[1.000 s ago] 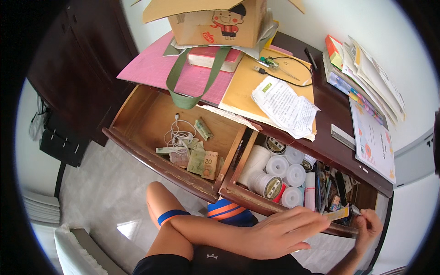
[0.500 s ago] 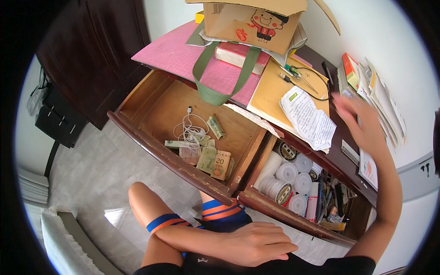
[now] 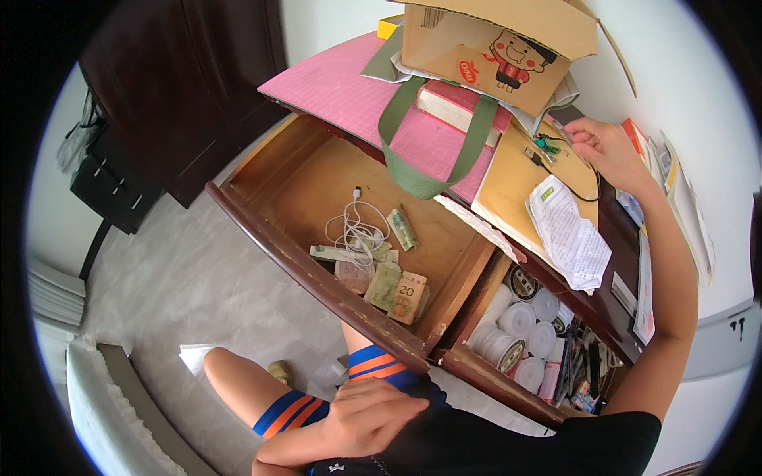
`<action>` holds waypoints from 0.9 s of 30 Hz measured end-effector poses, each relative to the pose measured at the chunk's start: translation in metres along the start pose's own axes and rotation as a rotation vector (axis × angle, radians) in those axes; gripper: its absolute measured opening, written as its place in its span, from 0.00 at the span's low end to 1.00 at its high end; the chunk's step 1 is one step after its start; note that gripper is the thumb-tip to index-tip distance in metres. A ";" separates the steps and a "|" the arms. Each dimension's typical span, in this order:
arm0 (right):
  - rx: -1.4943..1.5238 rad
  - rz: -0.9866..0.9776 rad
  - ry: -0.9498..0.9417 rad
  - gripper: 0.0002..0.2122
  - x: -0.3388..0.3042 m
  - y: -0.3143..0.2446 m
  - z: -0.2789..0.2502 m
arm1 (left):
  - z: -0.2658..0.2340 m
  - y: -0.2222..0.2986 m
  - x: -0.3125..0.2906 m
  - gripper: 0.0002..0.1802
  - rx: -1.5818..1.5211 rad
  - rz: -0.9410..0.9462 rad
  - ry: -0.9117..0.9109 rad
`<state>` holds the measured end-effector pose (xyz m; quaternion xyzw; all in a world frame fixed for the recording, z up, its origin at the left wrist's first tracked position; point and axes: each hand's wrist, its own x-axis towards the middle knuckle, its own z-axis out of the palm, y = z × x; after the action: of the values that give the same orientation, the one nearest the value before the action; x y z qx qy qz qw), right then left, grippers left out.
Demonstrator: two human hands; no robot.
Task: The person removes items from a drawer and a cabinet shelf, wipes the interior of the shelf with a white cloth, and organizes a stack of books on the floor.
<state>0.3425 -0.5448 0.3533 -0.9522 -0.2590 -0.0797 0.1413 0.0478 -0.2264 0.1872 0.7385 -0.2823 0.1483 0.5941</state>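
Observation:
My right hand [image 3: 601,151] reaches to the back of the desk, fingers pinched together by a thin object I cannot make out. Under and beside it lie a black USB cable [image 3: 583,194], a small green item [image 3: 548,144] and a yellow-orange folder [image 3: 508,170]. Crumpled printed paper [image 3: 567,238] rests on the folder's near edge. My left hand [image 3: 369,412] is curled over my lap, with no object showing in it. Banknotes [image 3: 406,297], a rolled banknote [image 3: 402,229] and white earphones [image 3: 361,226] lie in the open left drawer [image 3: 325,170].
The open right drawer [image 3: 492,389] holds several white spools [image 3: 502,349] and assorted small things. On the pink desktop [image 3: 317,87] stand a cardboard box [image 3: 476,67], a green strap [image 3: 389,135] and a thick red book [image 3: 452,107]. Papers [image 3: 683,206] lean against the wall.
My right hand has moved farther back over the desk and pinched its fingers. My left hand has drawn back leftward and curled. The view has shifted, so the desk sits farther right.

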 end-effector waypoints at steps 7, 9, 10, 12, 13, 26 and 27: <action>-0.152 -0.055 0.003 0.09 -0.025 -0.044 -0.012 | -0.010 -0.015 -0.033 0.25 0.350 -0.242 0.506; -0.205 -0.098 0.043 0.09 -0.042 -0.046 -0.018 | -0.013 -0.025 -0.040 0.33 0.316 -0.304 0.475; -0.208 -0.090 0.044 0.09 -0.046 -0.043 -0.020 | -0.010 -0.028 -0.041 0.37 0.299 -0.326 0.530; -0.158 0.041 0.037 0.10 -0.054 -0.032 -0.026 | -0.006 -0.033 -0.034 0.42 0.264 -0.341 0.572; -0.167 0.055 0.037 0.10 -0.059 -0.026 -0.028 | -0.004 -0.035 -0.031 0.47 0.233 -0.381 0.556; -0.073 -0.307 -0.003 0.14 -0.108 -0.074 0.012 | -0.006 -0.071 -0.015 0.68 0.436 -0.207 0.472; 0.096 -0.378 -0.016 0.18 -0.122 -0.116 0.029 | 0.008 -0.091 -0.024 0.68 0.114 -0.376 0.489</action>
<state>0.1814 -0.4973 0.3247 -0.8794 -0.4377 -0.0847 0.1668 0.0818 -0.2162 0.1003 0.7522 0.0190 0.2247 0.6191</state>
